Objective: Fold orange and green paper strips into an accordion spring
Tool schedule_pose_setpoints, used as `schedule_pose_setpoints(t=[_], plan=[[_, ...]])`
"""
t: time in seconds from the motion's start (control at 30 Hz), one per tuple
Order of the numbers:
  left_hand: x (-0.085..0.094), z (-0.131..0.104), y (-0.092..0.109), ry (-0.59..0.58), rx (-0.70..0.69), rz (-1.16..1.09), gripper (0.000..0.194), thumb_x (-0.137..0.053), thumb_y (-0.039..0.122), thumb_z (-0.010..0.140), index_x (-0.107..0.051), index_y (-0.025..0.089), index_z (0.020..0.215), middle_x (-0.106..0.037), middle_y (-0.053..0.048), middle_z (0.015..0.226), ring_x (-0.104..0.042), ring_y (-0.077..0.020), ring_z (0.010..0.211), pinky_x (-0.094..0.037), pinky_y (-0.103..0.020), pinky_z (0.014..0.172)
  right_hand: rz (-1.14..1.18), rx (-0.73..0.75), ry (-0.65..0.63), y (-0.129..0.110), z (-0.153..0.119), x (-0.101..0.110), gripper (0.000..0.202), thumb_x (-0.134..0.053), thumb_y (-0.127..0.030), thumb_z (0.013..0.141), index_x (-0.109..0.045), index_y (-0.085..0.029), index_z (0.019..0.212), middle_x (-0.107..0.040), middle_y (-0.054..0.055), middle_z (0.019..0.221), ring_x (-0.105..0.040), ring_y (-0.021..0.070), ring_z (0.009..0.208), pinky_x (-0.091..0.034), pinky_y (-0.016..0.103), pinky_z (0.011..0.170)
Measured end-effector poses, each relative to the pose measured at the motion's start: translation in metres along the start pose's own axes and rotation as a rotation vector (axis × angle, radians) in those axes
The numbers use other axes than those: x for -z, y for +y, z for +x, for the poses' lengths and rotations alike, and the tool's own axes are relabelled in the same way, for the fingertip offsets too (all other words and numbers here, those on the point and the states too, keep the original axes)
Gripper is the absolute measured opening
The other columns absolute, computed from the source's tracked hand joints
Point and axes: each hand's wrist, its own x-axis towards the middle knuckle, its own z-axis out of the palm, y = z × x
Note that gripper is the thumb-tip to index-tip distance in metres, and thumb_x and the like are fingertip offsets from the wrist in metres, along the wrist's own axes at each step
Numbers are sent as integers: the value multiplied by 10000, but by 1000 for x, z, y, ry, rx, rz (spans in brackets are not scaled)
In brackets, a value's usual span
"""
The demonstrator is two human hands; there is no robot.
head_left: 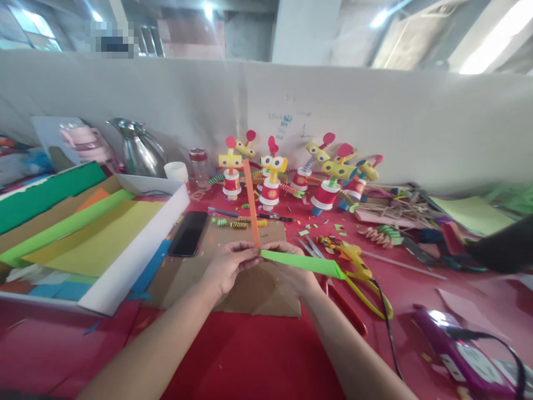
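An orange paper strip stands up from my fingertips, and a green paper strip runs off to the right. The two strips meet at a corner, roughly at a right angle. My left hand pinches that corner between thumb and fingers from the left. My right hand closes on it from the other side, partly hidden behind the green strip. Below the hands lies a cardboard sheet, with several short folded paper springs on its far part.
Paper-cup figures stand along the back. A white box of coloured paper and a phone lie left. Scissors, a yellow glue gun with its cord and a purple device lie right.
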Motion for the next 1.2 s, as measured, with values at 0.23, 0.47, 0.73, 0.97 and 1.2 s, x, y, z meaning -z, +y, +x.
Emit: schedule_pose_setpoints(t=[0.23,0.47,0.73,0.97,1.2], plan=[[0,2,-3,54,-87,86,249,-855,172,495,-696,111,677,-677,-36,646,-628,-117,590,-511,-238,618,-139,72,15,-3,-1,-4,121,-724,-321,702,-715,-216,761,-695,6,733,-630,155,684,-506,291,692],[-3,1,-4,71,-141,148,249,-846,171,491,-701,122,688,-684,-32,657,-637,-141,624,-524,-287,680,-102,57,19,8,3,-3,151,-732,-344,696,-695,-211,758,-677,-7,701,-623,138,669,-529,290,704],[-9,-3,2,-2,-106,184,185,-807,150,542,-701,133,693,-705,-41,703,-651,-140,661,-523,-305,764,-154,112,26,12,6,0,106,-701,-308,732,-684,-208,765,-677,-9,719,-622,134,675,-512,280,704],[-12,-5,5,0,-114,232,186,-799,185,537,-724,135,700,-706,-45,670,-630,-141,629,-514,-284,699,-133,111,37,15,5,0,80,-676,-281,763,-677,-209,798,-691,-3,758,-647,140,708,-505,278,725],[-11,-7,5,9,-164,225,218,-784,219,557,-725,143,753,-714,-44,699,-653,-170,686,-509,-307,751,-115,147,86,15,3,-6,70,-657,-267,779,-674,-209,813,-700,5,758,-667,158,725,-520,296,744]])
